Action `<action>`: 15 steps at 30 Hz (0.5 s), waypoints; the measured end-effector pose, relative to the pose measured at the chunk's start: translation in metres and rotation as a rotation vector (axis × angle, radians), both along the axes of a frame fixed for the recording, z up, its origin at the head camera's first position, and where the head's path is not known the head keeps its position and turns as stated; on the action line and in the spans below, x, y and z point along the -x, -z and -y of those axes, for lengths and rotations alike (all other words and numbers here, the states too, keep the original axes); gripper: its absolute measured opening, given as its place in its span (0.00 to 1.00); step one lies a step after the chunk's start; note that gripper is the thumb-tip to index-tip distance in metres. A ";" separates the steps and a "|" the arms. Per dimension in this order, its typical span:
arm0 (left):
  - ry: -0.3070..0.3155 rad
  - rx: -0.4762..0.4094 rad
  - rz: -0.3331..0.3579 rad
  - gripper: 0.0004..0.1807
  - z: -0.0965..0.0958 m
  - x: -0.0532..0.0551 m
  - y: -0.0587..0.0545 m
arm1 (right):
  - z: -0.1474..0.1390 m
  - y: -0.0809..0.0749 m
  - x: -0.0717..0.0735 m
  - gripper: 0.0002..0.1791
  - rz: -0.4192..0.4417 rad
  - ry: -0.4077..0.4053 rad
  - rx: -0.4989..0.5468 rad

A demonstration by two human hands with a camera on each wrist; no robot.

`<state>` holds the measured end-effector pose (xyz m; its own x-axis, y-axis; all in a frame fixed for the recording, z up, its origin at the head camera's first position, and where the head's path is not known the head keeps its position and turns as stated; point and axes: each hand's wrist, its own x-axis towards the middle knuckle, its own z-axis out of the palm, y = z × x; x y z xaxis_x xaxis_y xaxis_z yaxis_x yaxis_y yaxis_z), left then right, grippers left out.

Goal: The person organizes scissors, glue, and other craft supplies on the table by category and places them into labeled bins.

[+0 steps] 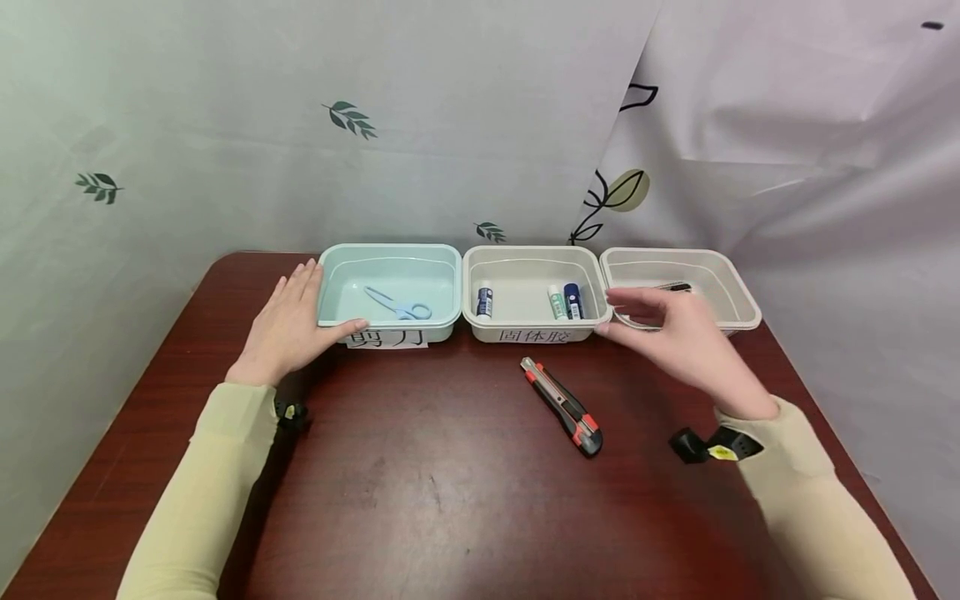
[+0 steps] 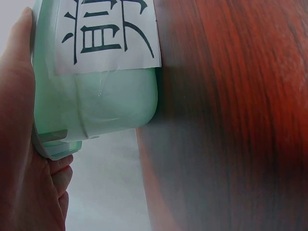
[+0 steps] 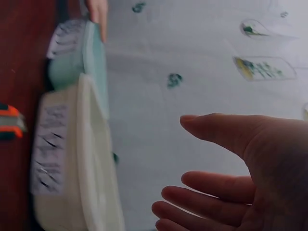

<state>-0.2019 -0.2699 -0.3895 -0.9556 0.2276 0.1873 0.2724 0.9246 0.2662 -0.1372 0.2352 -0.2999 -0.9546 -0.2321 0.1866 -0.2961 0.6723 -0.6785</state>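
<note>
My left hand (image 1: pixel 288 323) rests on the left corner of a light blue-green bin (image 1: pixel 453 287), its fingers extended along the side and the thumb on the front rim. Inside that bin lie blue-handled scissors (image 1: pixel 399 305). My right hand (image 1: pixel 686 337) hovers by the right bin (image 1: pixel 738 321), thumb and fingers apart, holding nothing; it partly hides that bin and the dark object (image 1: pixel 677 287) in it. Between these two stands a cream bin (image 1: pixel 525 257) with several glue sticks (image 1: pixel 484 300). A red-and-black utility knife (image 1: pixel 561 406) lies on the table in front of it.
The three bins stand side by side along the far edge of the dark red-brown wooden table (image 1: pixel 390 492). Paper labels (image 1: pixel 536 337) mark the front of the left and middle bins. A leaf-patterned pale curtain (image 1: pixel 450 125) hangs right behind them.
</note>
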 end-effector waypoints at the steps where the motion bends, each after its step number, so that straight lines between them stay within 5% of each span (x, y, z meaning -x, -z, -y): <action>1: -0.001 0.000 0.000 0.66 0.000 0.000 0.000 | 0.003 0.005 0.000 0.28 0.011 -0.019 -0.003; 15: -0.007 -0.005 0.009 0.66 0.000 -0.001 0.000 | 0.030 0.063 -0.008 0.33 0.154 -0.127 -0.013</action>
